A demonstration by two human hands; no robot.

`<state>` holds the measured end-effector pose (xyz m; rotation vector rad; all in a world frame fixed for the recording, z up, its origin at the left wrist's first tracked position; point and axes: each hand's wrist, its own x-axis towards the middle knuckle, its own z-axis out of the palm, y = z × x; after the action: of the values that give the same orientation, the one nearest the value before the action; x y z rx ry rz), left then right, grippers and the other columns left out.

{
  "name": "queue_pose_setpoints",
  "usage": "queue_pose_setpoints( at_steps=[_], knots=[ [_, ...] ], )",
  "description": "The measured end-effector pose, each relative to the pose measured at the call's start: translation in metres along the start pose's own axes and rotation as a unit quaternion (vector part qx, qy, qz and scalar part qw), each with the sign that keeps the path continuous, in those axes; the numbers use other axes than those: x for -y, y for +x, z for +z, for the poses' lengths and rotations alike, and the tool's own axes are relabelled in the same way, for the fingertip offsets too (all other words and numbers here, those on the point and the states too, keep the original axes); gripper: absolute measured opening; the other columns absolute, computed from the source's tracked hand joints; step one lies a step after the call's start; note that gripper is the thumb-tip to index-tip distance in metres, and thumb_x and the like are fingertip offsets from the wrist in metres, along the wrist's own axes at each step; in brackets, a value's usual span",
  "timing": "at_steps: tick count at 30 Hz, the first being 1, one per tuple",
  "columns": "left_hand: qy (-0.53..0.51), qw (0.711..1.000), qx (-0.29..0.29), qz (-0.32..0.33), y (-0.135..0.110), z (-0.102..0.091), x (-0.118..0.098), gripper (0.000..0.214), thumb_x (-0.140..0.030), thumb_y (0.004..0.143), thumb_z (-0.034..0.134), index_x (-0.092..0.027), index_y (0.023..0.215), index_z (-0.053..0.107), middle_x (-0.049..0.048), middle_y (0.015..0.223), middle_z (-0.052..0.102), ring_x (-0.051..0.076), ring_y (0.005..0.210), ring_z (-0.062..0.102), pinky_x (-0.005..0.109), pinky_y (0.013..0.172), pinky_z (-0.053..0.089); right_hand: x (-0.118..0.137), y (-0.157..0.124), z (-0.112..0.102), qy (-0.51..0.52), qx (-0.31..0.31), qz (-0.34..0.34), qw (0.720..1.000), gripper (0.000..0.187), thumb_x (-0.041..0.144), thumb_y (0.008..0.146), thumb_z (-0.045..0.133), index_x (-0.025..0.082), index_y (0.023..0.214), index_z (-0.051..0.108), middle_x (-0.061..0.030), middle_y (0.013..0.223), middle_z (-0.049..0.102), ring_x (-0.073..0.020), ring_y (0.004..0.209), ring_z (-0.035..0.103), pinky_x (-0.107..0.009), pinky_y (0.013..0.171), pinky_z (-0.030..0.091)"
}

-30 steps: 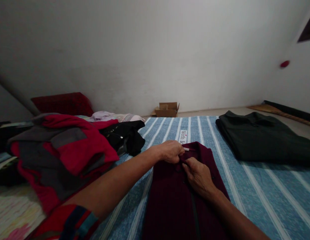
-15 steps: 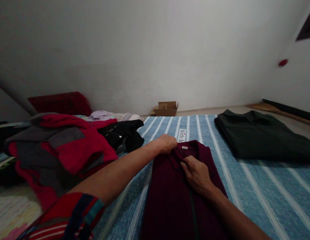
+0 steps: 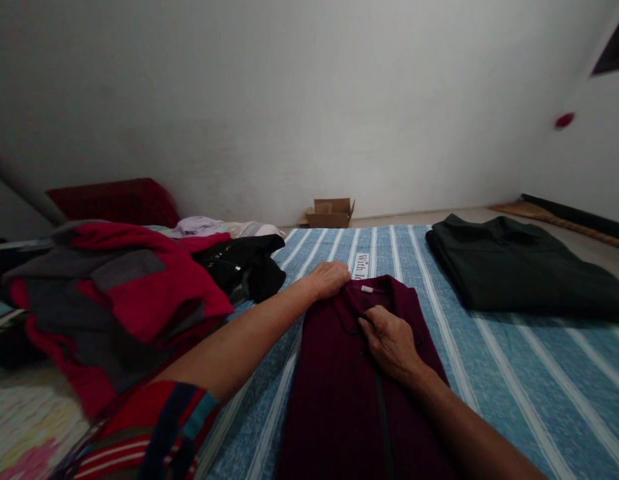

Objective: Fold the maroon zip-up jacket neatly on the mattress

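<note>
A maroon collared shirt (image 3: 334, 393) lies front up on the striped blue bedsheet (image 3: 464, 360), its sides folded in and its collar pointing away from me. At the collar's left side, my left hand (image 3: 330, 279) is closed, gripping the fabric by the shoulder. My right hand (image 3: 392, 340) pinches the collar's front edge near the top of the dark button strip. A small white label (image 3: 367, 289) shows inside the neck. The fingertips of both hands are partly hidden by cloth and knuckles.
On the left lies a heap with a red and grey jacket (image 3: 139, 280) and a black garment (image 3: 254, 263). A folded dark green garment (image 3: 519, 267) rests at the right. Beyond the bed's far edge stands an open cardboard box (image 3: 330, 215) against the wall.
Both hands keep their grip on the collar, and the shirt lies almost as before. The whole view has shifted slightly.
</note>
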<state>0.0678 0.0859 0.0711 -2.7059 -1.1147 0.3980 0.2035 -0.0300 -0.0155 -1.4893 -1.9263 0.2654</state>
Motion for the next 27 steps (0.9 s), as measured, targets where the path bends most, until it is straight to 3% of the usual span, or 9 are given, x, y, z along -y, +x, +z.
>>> queue_pose_setpoints(
  at_steps=[4,8,14,16,21,27],
  knots=[
    [-0.004,1.0,-0.017,-0.009,0.003,0.005,0.001,0.026,-0.005,0.078,0.043,-0.015,0.089,0.064,0.0117,0.099,0.061,0.023,0.094,0.058,0.032,0.075,0.046,0.0,0.0,0.0,-0.018,-0.004,0.0,1.0,0.022,0.029,0.09,0.041,0.019,0.075,0.054,-0.0008,0.073,0.054,-0.0126,0.064,0.053,-0.024,0.057,0.03],
    [-0.019,0.996,-0.076,-0.049,0.0,0.009,0.003,0.027,-0.004,0.078,0.041,-0.016,0.091,0.061,0.0101,0.103,0.058,0.022,0.1,0.054,0.031,0.079,0.045,0.001,0.0,0.0,-0.014,-0.001,-0.002,1.0,0.021,0.027,0.09,0.04,0.019,0.078,0.055,-0.0013,0.075,0.055,-0.0126,0.066,0.054,-0.024,0.059,0.031],
    [-0.128,0.959,-0.184,-0.174,-0.038,0.026,-0.004,0.034,-0.004,0.079,0.037,-0.017,0.105,0.056,0.0072,0.109,0.058,0.016,0.101,0.054,0.027,0.088,0.043,0.002,0.0,0.001,-0.019,0.002,-0.003,1.0,0.021,0.028,0.09,0.04,0.019,0.078,0.055,-0.0016,0.076,0.055,-0.0132,0.068,0.054,-0.024,0.06,0.032],
    [-0.16,0.945,-0.183,-0.218,-0.051,0.036,-0.004,0.031,-0.008,0.082,0.038,-0.015,0.106,0.057,0.0085,0.111,0.06,0.017,0.103,0.055,0.027,0.092,0.041,0.002,0.0,0.001,-0.019,0.004,-0.001,1.0,0.021,0.028,0.09,0.04,0.019,0.078,0.055,-0.0017,0.077,0.056,-0.0134,0.069,0.055,-0.024,0.06,0.032],
    [-0.227,0.919,-0.11,-0.305,-0.059,0.057,0.001,0.028,-0.025,0.089,0.037,-0.017,0.106,0.058,0.0076,0.104,0.066,0.018,0.099,0.06,0.026,0.084,0.044,0.003,-0.001,0.002,-0.035,0.001,0.003,0.999,0.02,0.027,0.09,0.041,0.019,0.078,0.055,-0.0015,0.076,0.056,-0.0137,0.068,0.055,-0.025,0.059,0.032],
    [-0.164,0.921,-0.129,-0.328,-0.052,0.076,-0.005,0.026,-0.023,0.089,0.037,-0.017,0.099,0.06,0.0071,0.101,0.067,0.018,0.096,0.061,0.026,0.081,0.044,0.002,-0.001,0.004,-0.043,-0.007,-0.011,0.999,0.021,0.028,0.09,0.042,0.019,0.078,0.055,-0.0014,0.076,0.057,-0.0133,0.068,0.055,-0.025,0.059,0.032]
  ],
)
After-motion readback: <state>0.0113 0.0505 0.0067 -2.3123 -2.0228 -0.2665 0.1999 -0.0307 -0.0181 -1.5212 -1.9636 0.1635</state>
